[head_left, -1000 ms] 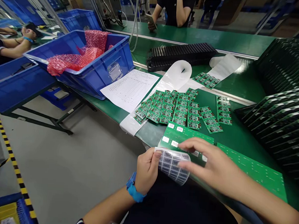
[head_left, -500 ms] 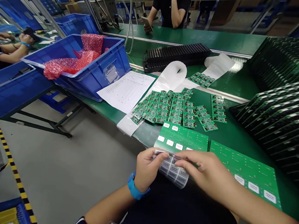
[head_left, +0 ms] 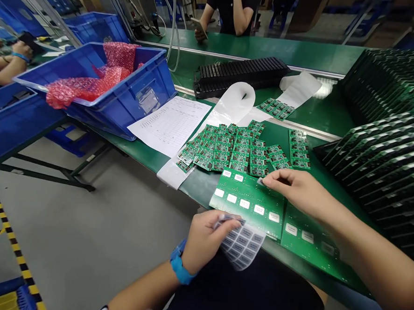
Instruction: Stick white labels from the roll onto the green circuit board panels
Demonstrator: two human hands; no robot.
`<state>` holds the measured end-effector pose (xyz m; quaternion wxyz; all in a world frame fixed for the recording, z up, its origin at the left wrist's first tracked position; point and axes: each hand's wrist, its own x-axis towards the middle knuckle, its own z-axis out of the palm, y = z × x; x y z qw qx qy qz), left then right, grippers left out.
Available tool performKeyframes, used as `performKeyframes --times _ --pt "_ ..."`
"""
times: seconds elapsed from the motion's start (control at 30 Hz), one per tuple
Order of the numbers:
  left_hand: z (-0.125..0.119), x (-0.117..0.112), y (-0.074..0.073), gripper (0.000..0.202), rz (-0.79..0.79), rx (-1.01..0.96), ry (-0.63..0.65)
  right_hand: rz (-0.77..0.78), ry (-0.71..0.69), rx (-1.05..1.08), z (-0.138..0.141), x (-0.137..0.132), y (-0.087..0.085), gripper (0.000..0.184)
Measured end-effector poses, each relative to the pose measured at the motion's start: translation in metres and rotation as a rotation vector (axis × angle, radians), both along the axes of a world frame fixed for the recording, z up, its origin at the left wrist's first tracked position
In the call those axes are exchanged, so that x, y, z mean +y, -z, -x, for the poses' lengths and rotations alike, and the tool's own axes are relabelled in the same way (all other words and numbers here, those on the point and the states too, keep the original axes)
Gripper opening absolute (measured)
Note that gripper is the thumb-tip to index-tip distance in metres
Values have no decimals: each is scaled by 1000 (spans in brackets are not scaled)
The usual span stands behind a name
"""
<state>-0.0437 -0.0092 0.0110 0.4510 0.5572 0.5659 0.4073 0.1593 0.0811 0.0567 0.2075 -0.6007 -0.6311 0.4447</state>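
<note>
My left hand [head_left: 203, 239], with a blue wristband, is closed on a sheet of small grey labels [head_left: 242, 245] held over my lap at the table's edge. My right hand [head_left: 296, 191] reaches over a green circuit panel [head_left: 249, 202] and pinches a small label [head_left: 260, 181] at its fingertips, just above the panel's far edge. The panel carries several white labels in rows. A second green panel [head_left: 310, 243] lies to its right, partly under my forearm.
Several small green boards [head_left: 244, 150] lie spread behind the panels, next to a printed paper [head_left: 170, 123]. A blue bin [head_left: 126, 98] with red bubble wrap stands at the left. Stacked green boards [head_left: 386, 152] fill the right. A black slotted rack [head_left: 240, 73] and another person stand beyond.
My right hand has left the label sheet and moved forward onto the green panel with a label pinched. The left hand still grips the sheet, now lower.
</note>
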Motion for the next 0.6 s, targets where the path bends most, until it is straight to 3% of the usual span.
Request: performKeyframes --times 0.1,0.3,0.37,0.5,0.53,0.6 --pt "-3 -2 1 9 -55 48 89 48 -35 -80 1 14 13 22" --pt "-4 -2 1 10 -30 79 90 -5 -83 -177 18 16 21 19" --pt "-4 -1 1 11 -11 76 93 -118 -123 -264 20 13 21 18" --pt "-4 -1 0 12 10 75 90 -529 -166 -513 16 6 20 10" --pt "-4 -1 0 12 16 75 91 -566 -149 -497 12 5 19 16" --pt "-4 -2 0 13 33 81 94 -482 -127 -349 5 4 17 24"
